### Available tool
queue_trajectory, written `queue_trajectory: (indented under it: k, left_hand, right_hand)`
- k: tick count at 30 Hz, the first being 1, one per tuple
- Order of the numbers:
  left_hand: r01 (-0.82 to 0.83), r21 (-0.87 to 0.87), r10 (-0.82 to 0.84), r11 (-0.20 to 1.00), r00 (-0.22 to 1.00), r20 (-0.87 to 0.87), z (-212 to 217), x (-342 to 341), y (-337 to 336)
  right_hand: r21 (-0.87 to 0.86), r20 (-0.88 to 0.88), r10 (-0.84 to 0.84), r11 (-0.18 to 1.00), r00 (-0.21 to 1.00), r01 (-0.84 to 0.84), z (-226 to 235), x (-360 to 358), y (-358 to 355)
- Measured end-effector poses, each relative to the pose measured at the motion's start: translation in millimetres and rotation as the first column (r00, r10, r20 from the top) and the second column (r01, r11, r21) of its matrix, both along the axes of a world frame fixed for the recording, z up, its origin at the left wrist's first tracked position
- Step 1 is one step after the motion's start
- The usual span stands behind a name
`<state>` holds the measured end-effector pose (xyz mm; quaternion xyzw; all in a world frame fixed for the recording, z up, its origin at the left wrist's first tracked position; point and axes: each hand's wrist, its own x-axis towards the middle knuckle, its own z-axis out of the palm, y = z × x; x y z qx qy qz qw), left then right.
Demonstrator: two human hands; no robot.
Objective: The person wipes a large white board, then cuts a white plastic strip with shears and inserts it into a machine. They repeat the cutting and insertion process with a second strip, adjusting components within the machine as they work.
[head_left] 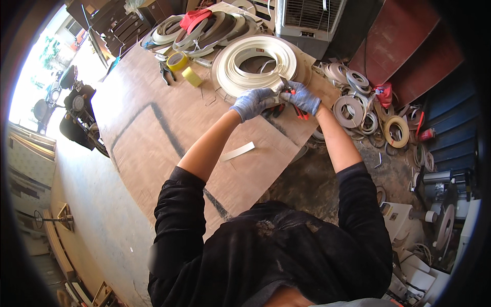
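Both my hands wear grey-blue gloves and meet at the near right edge of a large coil of white edge banding. My left hand is closed, with a pale piece of the banding between its fingertips. Beside it my right hand is closed around a red-handled hand tool; its dark jaws point up and away, while the fingers hide most of it. Red and black handles show just below that hand. On the tabletop nearer to me lies a short white strip.
On the wooden table are yellow tape, a yellow block, dark pliers and more banding coils. An air cooler stands behind. Loose rolls crowd the floor at right; a motorcycle stands left.
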<state>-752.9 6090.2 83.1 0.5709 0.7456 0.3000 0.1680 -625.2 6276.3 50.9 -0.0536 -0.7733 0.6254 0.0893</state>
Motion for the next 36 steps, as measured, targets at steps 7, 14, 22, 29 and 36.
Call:
queue_trajectory:
  k: [7,14,22,29,36]
  left_hand:
    - [-0.507,-0.036,0.499,0.861,0.857,-0.129,1,18,-7]
    - [-0.683,-0.087,0.282,0.725,0.179,0.943,-50,42,5]
    - [-0.455,-0.176,0.474,0.873,0.711,0.520,-50,29,-14]
    - [-0.429,-0.282,0.265,0.858,-0.100,0.959,-36,64,0]
    - [-0.636,-0.414,0.013,0.651,-0.535,0.845,-32,87,44]
  right_hand:
    - [0.398,-0.143,-0.560,0.722,0.816,0.566,-20,-24,-55]
    - [0.452,-0.189,-0.662,0.597,0.725,0.663,-25,-29,-88]
    - [0.315,-0.190,-0.385,0.847,0.903,0.428,-30,-3,-53]
    - [0.605,-0.145,-0.443,0.667,0.885,0.434,-10,-5,-50]
    - [0.269,-0.098,-0.492,0.824,0.865,0.499,-37,-21,-46]
